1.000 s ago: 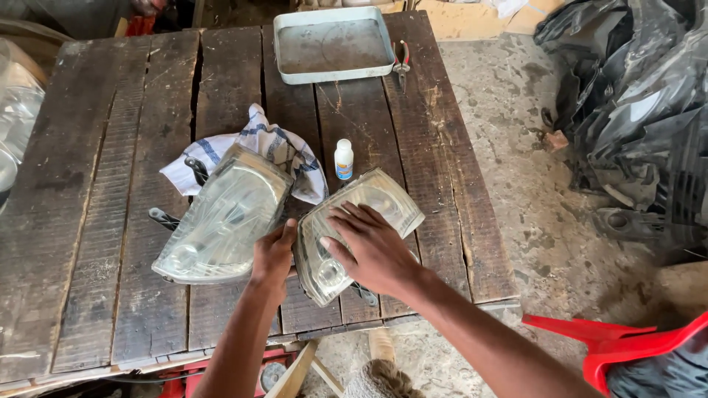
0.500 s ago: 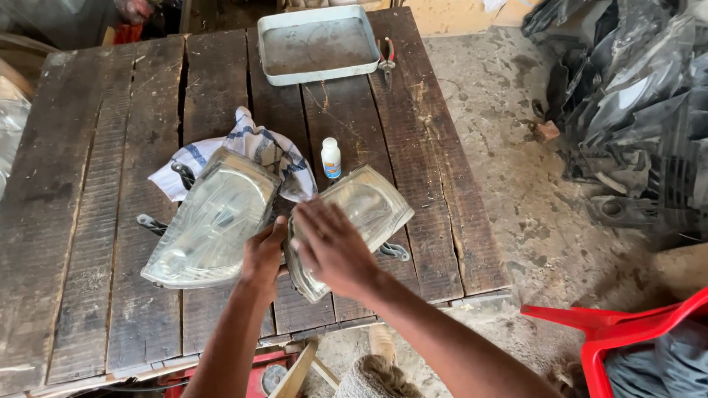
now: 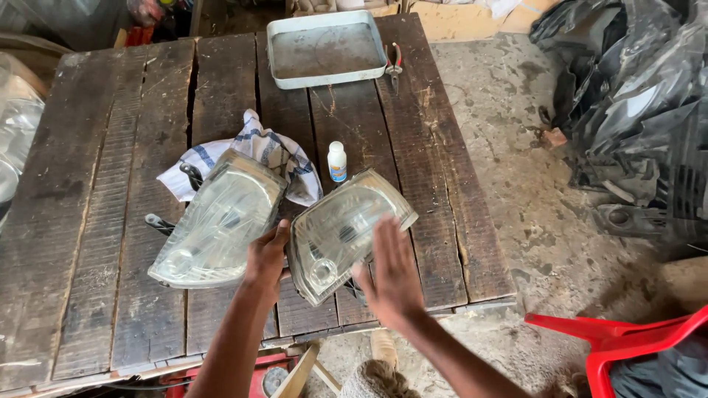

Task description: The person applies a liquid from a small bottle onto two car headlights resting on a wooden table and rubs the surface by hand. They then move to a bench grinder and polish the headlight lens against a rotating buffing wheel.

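Two cloudy, clear-plastic car headlights lying side by side, lens up, on the dark plank table: the right headlight [image 3: 343, 234] tilted toward the near edge, the left headlight [image 3: 217, 221] resting partly on a striped cloth [image 3: 258, 151].

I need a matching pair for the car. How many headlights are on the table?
2. One headlight lies left of centre, partly on the striped cloth. The other headlight sits beside it, between the left hand and right hand. None hidden that I can see.
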